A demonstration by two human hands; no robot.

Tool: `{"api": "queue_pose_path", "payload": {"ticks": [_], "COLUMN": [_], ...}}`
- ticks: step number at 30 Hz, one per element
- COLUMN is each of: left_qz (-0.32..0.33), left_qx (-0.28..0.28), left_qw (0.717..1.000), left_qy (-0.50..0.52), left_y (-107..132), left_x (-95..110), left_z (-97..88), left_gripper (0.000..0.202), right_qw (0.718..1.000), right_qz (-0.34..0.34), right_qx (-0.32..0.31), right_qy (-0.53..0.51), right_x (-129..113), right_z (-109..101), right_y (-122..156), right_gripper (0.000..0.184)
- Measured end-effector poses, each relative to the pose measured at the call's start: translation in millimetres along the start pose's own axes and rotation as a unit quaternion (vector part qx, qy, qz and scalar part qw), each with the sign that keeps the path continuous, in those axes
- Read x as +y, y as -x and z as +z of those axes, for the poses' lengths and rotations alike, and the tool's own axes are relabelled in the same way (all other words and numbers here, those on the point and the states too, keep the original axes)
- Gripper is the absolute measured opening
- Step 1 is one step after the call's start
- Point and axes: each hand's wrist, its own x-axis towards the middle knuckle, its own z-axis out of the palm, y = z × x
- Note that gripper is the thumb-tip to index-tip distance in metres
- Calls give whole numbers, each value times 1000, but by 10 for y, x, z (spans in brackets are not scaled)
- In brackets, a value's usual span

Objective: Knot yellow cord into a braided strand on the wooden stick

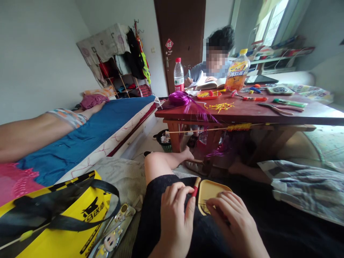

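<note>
My left hand (176, 215) rests on my lap with its fingers curled round a thin red-handled tool (196, 186) that sticks up from between them. My right hand (232, 218) is beside it, fingertips pinched together at the near edge of a small yellow tray (211, 190) lying on my black-clothed lap; what they pinch is too small to name. A fine thread-like strand runs between the two hands over the tray.
A low red-brown table (242, 113) ahead holds a water bottle (178, 75), an orange drink bottle (238, 71), purple ribbon (180, 98), yellow bits, tools. A person sits writing behind it. Another person lies on the blue bed (88, 132). A yellow bag (53, 218) lies left.
</note>
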Motion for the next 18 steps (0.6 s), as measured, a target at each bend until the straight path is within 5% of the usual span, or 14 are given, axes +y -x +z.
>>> {"api": "queue_pose_path", "payload": {"ticks": [6,13,18], "left_qz": [-24,30,73], "left_qx": [-84,-38,-41], "left_qw": [990,998,997], "left_qy": [109,41,5], "left_y": [17,-2,2], "left_x": [25,21,48], "left_z": [2,1,-11], "left_gripper": [14,13,10], "right_qw": [1000,999,999], "right_qz": [-6,41,-4], "right_qx": [10,-21,-38], "right_qy": [12,-15,-4], "right_x": [11,80,82], "right_z": [-4,-78,-72], "right_y": [21,92,86], "right_gripper": [8,7,8]}}
